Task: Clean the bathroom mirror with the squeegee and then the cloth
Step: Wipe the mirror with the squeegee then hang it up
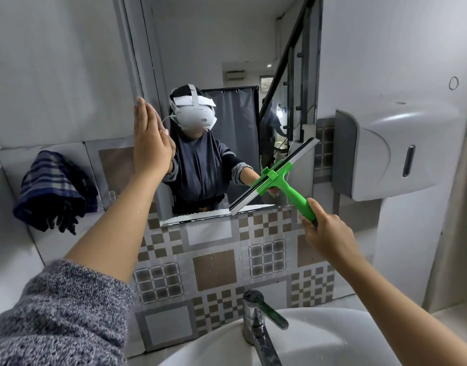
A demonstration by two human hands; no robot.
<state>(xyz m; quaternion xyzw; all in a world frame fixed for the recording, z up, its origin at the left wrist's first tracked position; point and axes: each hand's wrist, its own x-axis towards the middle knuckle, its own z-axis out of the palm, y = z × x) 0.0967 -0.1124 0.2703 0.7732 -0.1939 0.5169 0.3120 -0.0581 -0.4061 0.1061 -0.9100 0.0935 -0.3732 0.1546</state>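
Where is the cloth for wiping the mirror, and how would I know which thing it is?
Find the mirror on the wall above the sink. Look left of it, past the flat left hand pressed on the glass, to the tiled strip of wall. The cloth hangs there in a bunch: dark blue with pale stripes, the only soft, floppy thing around.

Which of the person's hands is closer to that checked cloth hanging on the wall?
The left. The left hand is pressed flat on the mirror's left edge, just right of the checked cloth. The right hand holds the green squeegee far across, by the mirror's lower right corner.
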